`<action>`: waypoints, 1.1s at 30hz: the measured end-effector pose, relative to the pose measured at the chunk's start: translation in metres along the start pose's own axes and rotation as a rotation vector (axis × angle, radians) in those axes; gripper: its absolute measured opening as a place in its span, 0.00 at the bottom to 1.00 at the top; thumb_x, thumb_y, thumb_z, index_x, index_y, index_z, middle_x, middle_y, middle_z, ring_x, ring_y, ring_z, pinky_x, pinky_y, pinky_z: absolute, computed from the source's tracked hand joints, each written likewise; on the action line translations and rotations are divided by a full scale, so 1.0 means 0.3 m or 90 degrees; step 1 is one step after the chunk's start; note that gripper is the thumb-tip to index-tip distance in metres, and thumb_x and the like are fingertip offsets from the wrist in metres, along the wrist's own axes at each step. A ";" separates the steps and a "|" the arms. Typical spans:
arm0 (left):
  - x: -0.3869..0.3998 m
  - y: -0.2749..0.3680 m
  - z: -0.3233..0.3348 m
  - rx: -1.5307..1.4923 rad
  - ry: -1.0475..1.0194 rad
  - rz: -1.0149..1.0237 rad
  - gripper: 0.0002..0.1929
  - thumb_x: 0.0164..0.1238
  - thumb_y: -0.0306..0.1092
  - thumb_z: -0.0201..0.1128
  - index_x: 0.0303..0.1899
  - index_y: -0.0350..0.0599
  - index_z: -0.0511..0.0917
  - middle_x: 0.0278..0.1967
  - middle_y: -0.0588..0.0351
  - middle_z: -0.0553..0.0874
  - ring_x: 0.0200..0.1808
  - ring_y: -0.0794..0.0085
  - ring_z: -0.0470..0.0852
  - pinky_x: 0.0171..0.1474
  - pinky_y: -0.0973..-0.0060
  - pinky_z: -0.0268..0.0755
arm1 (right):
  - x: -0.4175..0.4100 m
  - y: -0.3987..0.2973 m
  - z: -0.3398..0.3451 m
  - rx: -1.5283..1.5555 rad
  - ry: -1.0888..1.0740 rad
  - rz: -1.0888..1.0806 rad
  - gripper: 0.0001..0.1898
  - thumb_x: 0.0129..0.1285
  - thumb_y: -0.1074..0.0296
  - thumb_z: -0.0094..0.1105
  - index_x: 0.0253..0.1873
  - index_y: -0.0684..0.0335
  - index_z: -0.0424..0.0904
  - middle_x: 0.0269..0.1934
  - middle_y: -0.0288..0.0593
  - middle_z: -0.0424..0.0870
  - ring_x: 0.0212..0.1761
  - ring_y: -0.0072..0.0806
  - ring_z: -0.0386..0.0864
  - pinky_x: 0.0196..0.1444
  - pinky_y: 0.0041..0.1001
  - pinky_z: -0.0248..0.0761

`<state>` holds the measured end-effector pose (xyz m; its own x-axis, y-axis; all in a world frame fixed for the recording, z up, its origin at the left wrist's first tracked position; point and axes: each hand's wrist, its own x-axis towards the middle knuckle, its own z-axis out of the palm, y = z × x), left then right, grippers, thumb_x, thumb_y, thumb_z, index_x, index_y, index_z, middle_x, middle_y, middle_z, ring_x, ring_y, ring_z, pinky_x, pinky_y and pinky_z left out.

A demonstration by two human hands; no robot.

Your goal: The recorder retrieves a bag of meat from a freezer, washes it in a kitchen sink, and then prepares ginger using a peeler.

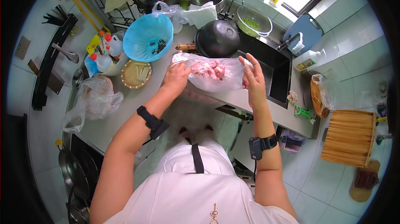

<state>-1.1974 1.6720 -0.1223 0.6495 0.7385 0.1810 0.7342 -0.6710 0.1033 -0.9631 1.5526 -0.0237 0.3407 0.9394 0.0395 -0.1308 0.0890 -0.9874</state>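
Observation:
A clear plastic bag (231, 77) with pieces of raw pink meat (209, 70) inside is stretched out sideways over the counter's front edge. My left hand (176, 74) is closed on the gathered left end of the bag. At the bag's other end, my right hand (253, 78) has its fingers raised, with plastic pinched between thumb and fingers. Just behind the bag stands an overturned black pot (218, 38), near the sink. A blue plastic colander (148, 38) with dark bits in it is to the left of the pot.
A black sink (275, 71) lies behind and right of my right hand. A wire basket of green beans or peas (250, 25) is near the faucet. On the left are a small bamboo tray (136, 74), a crumpled plastic bag (103, 99) and several bottles. A green peeler (301, 111) lies far right.

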 end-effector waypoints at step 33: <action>-0.059 0.225 -0.047 -0.045 -0.238 0.049 0.18 0.69 0.51 0.55 0.40 0.46 0.81 0.28 0.51 0.84 0.38 0.58 0.83 0.62 0.51 0.61 | 0.075 0.083 -0.168 0.055 -0.261 0.147 0.30 0.70 0.67 0.55 0.74 0.62 0.55 0.68 0.48 0.64 0.32 0.16 0.72 0.43 0.22 0.73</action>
<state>-1.1620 1.6126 -0.1046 0.7395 0.6495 -0.1768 0.6730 -0.7191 0.1732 -0.9119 1.5593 -0.0552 -0.0992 0.9895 -0.1053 -0.2423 -0.1267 -0.9619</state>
